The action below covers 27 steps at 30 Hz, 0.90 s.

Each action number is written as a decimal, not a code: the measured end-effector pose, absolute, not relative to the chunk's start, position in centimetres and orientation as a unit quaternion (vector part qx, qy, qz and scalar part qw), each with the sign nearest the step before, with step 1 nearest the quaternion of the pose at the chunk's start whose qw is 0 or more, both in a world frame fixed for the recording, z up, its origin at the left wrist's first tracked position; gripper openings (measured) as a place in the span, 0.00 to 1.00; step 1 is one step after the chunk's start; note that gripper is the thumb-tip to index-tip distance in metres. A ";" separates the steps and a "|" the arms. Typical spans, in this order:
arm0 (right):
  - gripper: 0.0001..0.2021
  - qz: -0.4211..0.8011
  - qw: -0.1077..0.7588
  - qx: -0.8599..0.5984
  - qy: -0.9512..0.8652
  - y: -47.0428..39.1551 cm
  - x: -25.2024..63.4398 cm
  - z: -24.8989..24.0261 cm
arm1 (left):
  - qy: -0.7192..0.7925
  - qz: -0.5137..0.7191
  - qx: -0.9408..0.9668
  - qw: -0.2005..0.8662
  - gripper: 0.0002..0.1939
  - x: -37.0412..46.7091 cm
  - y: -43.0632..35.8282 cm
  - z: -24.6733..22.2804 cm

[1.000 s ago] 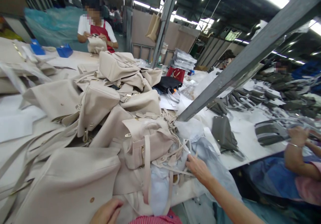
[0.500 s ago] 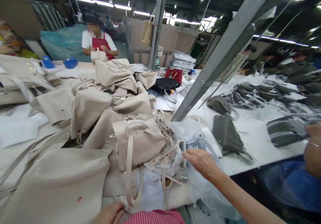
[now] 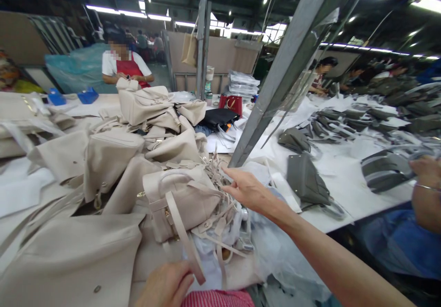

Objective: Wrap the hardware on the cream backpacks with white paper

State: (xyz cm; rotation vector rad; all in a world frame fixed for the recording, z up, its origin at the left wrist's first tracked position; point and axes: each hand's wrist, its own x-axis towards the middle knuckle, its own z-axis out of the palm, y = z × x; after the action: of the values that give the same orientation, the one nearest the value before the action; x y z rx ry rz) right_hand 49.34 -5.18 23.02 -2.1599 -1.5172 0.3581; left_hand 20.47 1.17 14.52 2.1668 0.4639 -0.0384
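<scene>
A small beige handbag (image 3: 186,201) lies in front of me with its flat beige strap (image 3: 181,233) hanging toward my lap. My left hand (image 3: 168,283) is low in the view, its fingers closed on the lower part of that strap. Over a tangle of thin beige straps (image 3: 220,178) beside the bag reaches my right hand (image 3: 246,190). Its index finger is stretched out and the thumb stands apart, with nothing visible in it. Below the right hand sit a silver metal-looking piece (image 3: 245,236) and clear plastic wrapping (image 3: 272,247).
Large beige bags (image 3: 113,155) are heaped at left and centre. A slanting grey metal post (image 3: 268,86) rises behind my right hand. Dark grey-green bags (image 3: 306,178) lie on the white table at right, near another person's hand (image 3: 425,167). A worker in a red apron (image 3: 127,70) is across the table.
My right hand has moved left and up from the metal piece to the strap tangle, its finger now extended. My left hand has risen and moved right, and the strap has swung right.
</scene>
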 end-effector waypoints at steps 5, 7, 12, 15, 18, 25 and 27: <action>0.14 0.188 0.183 -0.847 -0.462 -11.5 50.5 16.0 | 0.169 -0.032 0.889 0.424 0.13 21.6 2.1 17.1; 0.14 0.210 0.179 -0.864 -0.421 -14.6 50.3 13.2 | 0.161 -0.030 0.899 0.405 0.13 23.0 2.1 16.8; 0.14 0.238 0.233 -0.875 -0.352 -18.4 48.1 7.4 | 0.109 -0.166 0.894 0.402 0.13 27.5 0.4 11.9; 0.15 0.213 0.278 -0.877 -0.329 -16.9 46.5 5.1 | 0.085 -0.198 0.897 0.386 0.13 29.5 -0.5 8.3; 0.17 0.197 0.324 -0.865 -0.330 -13.6 45.0 3.7 | 0.092 -0.169 0.905 0.379 0.27 31.4 0.2 5.5; 0.15 0.145 0.366 -0.868 -0.302 -13.3 45.8 4.9 | 0.175 -0.082 0.889 0.416 0.32 36.1 5.1 2.0; 0.17 0.124 0.347 -0.896 -0.247 -15.3 47.2 5.0 | 0.193 -0.066 0.884 0.421 0.27 37.0 5.9 2.4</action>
State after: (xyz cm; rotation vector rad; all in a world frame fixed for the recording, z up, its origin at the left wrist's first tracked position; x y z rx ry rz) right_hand 47.16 -15.28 4.98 -2.3251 -0.6413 0.3211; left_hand 37.02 5.93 2.36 2.2144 0.4824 -0.1655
